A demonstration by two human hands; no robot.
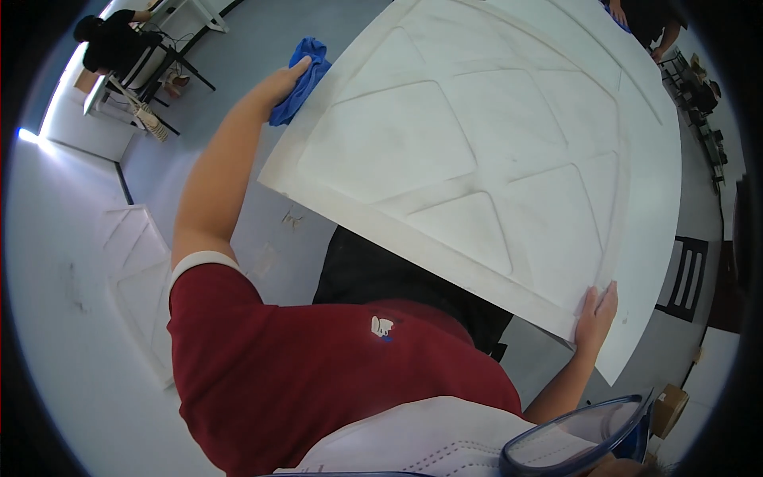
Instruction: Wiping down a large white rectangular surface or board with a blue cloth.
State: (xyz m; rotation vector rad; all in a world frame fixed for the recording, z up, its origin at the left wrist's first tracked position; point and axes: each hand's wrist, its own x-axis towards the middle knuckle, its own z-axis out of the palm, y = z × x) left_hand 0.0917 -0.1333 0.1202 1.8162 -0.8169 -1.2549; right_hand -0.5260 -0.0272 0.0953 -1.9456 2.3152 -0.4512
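Observation:
A large white panel with recessed sections and crossing ridges lies tilted across the white table, its near edge jutting out before my body. Faint grey smudges mark its surface. My left hand is closed on a crumpled blue cloth at the panel's left edge; most of those fingers are hidden by the cloth. At the near right corner, my right hand grips the panel, fingers on its upper side and the rest of the grip out of sight.
Another white ridged panel leans against the left wall. A person in black sits at a desk at the far left. Another person stands beyond the table, top right. A black slatted chair and a cardboard box are at the right.

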